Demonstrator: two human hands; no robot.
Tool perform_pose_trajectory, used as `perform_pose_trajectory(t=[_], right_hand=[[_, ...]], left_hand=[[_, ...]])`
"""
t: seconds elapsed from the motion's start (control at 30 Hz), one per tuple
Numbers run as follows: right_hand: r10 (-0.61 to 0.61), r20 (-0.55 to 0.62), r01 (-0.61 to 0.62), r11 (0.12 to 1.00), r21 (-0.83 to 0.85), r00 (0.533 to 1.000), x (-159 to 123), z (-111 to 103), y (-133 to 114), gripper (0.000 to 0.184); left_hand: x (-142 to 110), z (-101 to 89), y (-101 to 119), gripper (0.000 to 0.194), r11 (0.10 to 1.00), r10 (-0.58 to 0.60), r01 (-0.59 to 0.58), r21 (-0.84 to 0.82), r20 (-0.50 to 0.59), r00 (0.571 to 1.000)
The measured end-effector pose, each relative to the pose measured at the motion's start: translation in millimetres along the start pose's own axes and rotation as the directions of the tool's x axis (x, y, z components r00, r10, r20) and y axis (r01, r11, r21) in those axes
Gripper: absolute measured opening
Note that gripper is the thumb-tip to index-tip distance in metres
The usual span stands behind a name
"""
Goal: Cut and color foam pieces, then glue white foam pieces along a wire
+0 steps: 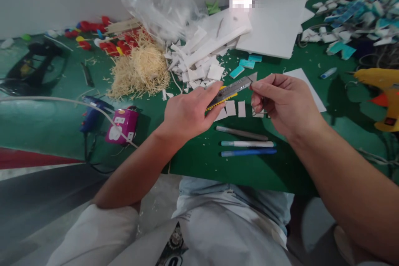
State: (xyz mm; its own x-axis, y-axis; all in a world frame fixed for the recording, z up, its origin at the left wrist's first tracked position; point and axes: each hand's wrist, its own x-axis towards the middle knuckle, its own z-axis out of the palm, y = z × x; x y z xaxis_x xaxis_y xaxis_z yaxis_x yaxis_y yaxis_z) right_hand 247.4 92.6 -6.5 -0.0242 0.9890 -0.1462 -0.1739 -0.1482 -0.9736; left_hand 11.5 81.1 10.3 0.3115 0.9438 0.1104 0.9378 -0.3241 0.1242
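Note:
My left hand (187,112) is closed around the yellow handle of a utility knife (232,90), held above the green table (46,120). The knife's grey blade points right and up. My right hand (280,102) pinches the blade near its tip with thumb and forefinger. Under the hands lie small white foam pieces (236,109) in a row. Three pens (247,144) lie side by side just in front of them.
A heap of straw-like shavings (140,70), white foam scraps (199,60) and foam boards (271,25) fill the back. A blue glue gun (92,116) and a pink box (122,124) sit at left. A yellow glue gun (385,91) is at right.

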Motion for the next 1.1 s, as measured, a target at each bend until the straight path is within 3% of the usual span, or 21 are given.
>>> perform_pose_trajectory(t=[0.07,0.13,0.17,0.3,0.4,0.5,0.6,0.73,0.83,0.97,1.1], right_hand=[[-0.033,-0.039,0.034,0.999,0.007,0.999,2,-8,-5,0.032],[-0.097,-0.098,0.100,0.995,0.021,0.990,6,-15,-9,0.029],[-0.138,-0.125,0.142,0.989,0.029,0.983,7,-17,-11,0.028],[-0.189,-0.148,0.202,0.976,0.079,0.971,9,-13,-9,0.025],[-0.182,-0.154,0.197,0.976,0.092,0.971,6,-9,-4,0.025],[-0.167,-0.147,0.180,0.980,0.083,0.975,5,-10,-2,0.026],[-0.163,-0.154,0.178,0.980,0.085,0.974,5,-12,0,0.030],[-0.162,-0.149,0.176,0.981,0.083,0.975,6,-13,3,0.029],[-0.157,-0.132,0.168,0.983,0.075,0.979,5,-11,4,0.029],[-0.141,-0.152,0.157,0.983,0.096,0.978,2,-4,3,0.033],[-0.142,-0.137,0.154,0.985,0.079,0.980,0,-2,2,0.035]], left_hand=[[3,-5.2,-16,0.043,0.995,-0.100,0.096,-0.037,-0.128,0.987],[4,-9.6,-30,0.040,0.983,-0.182,0.174,-0.054,-0.340,0.923],[5,-10.2,-34,0.045,0.984,-0.177,0.167,-0.059,-0.379,0.908],[7,2.3,-35,0.053,0.985,-0.075,0.019,-0.172,-0.324,0.943],[12,18.7,-34,0.053,0.909,-0.076,-0.036,-0.416,-0.250,0.965],[17,29.2,-38,0.051,0.656,-0.126,0.039,-0.754,-0.058,0.990],[19,31.9,-37,0.045,0.402,-0.146,0.115,-0.908,0.060,0.987],[21,32.1,-31,0.038,0.256,-0.174,0.136,-0.957,0.092,0.980],[22,31.8,-28,0.041,0.233,-0.194,0.105,-0.967,0.060,0.979],[21,28.7,-26,0.048,0.313,-0.203,0.125,-0.941,0.063,0.977],[21,26.5,-26,0.013,0.354,-0.246,0.138,-0.925,0.050,0.968]])
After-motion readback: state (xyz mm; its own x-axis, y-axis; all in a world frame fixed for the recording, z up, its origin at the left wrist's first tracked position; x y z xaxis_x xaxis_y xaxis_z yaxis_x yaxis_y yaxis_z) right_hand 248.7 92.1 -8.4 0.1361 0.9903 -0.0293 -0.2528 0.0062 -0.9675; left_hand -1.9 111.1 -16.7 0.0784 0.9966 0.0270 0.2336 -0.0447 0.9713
